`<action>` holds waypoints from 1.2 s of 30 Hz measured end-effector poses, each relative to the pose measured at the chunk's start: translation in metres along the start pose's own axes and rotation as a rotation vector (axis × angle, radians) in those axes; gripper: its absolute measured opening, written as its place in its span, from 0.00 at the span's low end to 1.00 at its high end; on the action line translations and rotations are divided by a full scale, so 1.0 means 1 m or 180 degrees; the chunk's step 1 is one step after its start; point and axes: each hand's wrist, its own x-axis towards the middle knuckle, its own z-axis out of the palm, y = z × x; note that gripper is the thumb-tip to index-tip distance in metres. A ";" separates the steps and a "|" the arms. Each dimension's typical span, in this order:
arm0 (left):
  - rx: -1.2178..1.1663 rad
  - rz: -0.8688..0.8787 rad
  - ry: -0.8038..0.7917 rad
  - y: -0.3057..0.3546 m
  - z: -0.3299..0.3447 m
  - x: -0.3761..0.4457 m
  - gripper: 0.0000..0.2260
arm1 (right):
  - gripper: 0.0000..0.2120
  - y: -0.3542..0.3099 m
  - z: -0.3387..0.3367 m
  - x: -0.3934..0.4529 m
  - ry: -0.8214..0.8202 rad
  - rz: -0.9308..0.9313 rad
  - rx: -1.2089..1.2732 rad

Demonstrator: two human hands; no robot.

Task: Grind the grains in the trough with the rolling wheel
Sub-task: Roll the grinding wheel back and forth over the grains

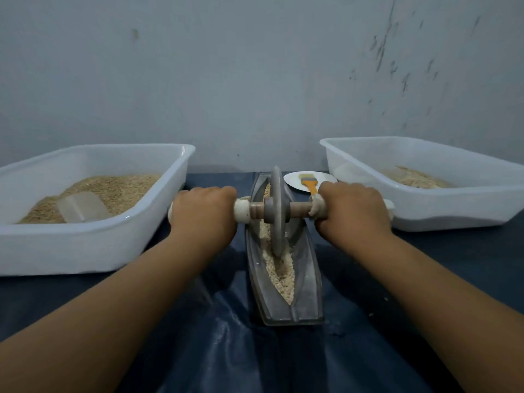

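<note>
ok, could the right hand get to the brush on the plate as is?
Probably yes, once it lets go: the right hand grips the wheel's handle, and the brush lies just beyond it on the plate, nothing between.

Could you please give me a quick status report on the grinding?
Left hand and right hand shut on axle grips. Grey stone rolling wheel upright in grey boat-shaped trough, on tan grains. Nothing blocking.

My one camera sits on my head, looking forward and down along both forearms. My left hand (202, 212) and right hand (351, 211) grip at mid-frame, close below the lens. Beyond my grip it faces a wall (255, 80); nearer than my grip, the dark cloth (226, 350) fills the bottom edge.
</note>
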 end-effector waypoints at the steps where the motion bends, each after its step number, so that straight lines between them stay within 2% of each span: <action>1: -0.0038 -0.0016 -0.0006 -0.001 -0.001 -0.003 0.09 | 0.14 0.000 -0.003 -0.002 0.0005 -0.0029 -0.0033; 3: -0.0058 0.0101 0.0142 -0.005 -0.005 -0.021 0.12 | 0.16 0.002 -0.008 -0.017 0.0208 -0.0207 -0.0125; 6: -0.0121 0.0487 0.0707 -0.013 -0.014 -0.047 0.16 | 0.19 0.006 -0.015 -0.047 0.0891 -0.0492 -0.0074; 8: -0.0085 0.0556 0.0715 -0.016 -0.019 -0.051 0.16 | 0.19 0.011 -0.016 -0.052 0.1007 -0.0599 -0.0025; 12: 0.0152 0.0365 0.0396 -0.007 -0.010 -0.028 0.19 | 0.20 0.010 -0.004 -0.032 0.0324 -0.0337 -0.0039; 17: 0.0214 0.0183 0.0147 0.004 -0.008 0.001 0.13 | 0.16 0.006 0.002 -0.010 -0.0222 0.0032 0.0231; 20: 0.0189 0.0322 0.0316 0.002 -0.018 -0.017 0.14 | 0.19 0.009 -0.006 -0.033 -0.0148 -0.0152 0.0104; 23: -0.0042 0.0619 0.0728 -0.005 -0.024 -0.040 0.17 | 0.22 0.013 -0.017 -0.064 0.0359 -0.0390 0.0142; 26: -0.0064 0.0588 0.0710 -0.009 -0.021 -0.044 0.16 | 0.23 0.016 -0.019 -0.069 0.0576 -0.0537 0.0073; 32: -0.0099 -0.0093 0.0030 -0.002 0.002 -0.011 0.10 | 0.21 -0.005 -0.012 -0.020 -0.0083 -0.0210 -0.0036; 36: -0.0102 -0.0117 0.0034 -0.004 -0.001 -0.020 0.11 | 0.21 -0.011 -0.017 -0.022 -0.0154 -0.0170 -0.0159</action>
